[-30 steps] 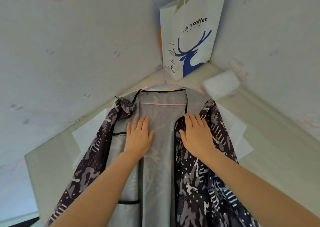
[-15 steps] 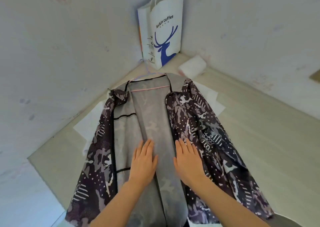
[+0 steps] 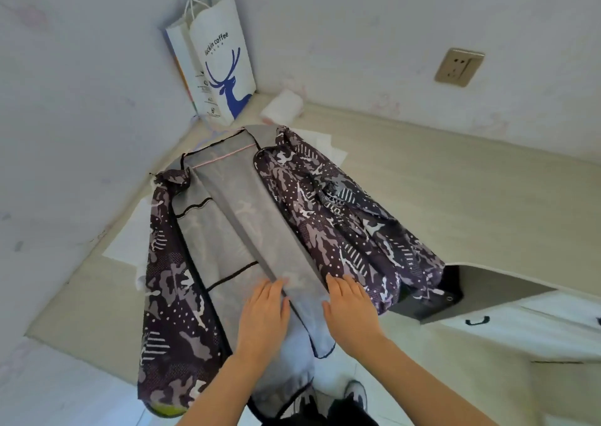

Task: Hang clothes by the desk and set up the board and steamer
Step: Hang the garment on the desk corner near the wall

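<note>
A dark camouflage-print jacket (image 3: 328, 211) with a grey lining lies spread open on the pale desk (image 3: 455, 191), still on a pink hanger (image 3: 224, 156) near the corner. Its hem hangs over the desk's front edge. My left hand (image 3: 265, 311) lies flat on the grey lining near the hem, fingers straight. To its right, my right hand (image 3: 349, 308) presses flat on the grey lining beside the right front panel.
A white paper bag with a blue deer (image 3: 221, 64) stands in the wall corner, a white roll (image 3: 282, 106) beside it. White paper sheets (image 3: 130, 243) lie under the jacket. A wall socket (image 3: 458, 67) is at the right. Drawers (image 3: 507, 324) sit below the desk edge.
Both hands have slid down the jacket from the collar area to the hem, smoothing the lining. My view has pulled back and shows more of the desk and the socket.
</note>
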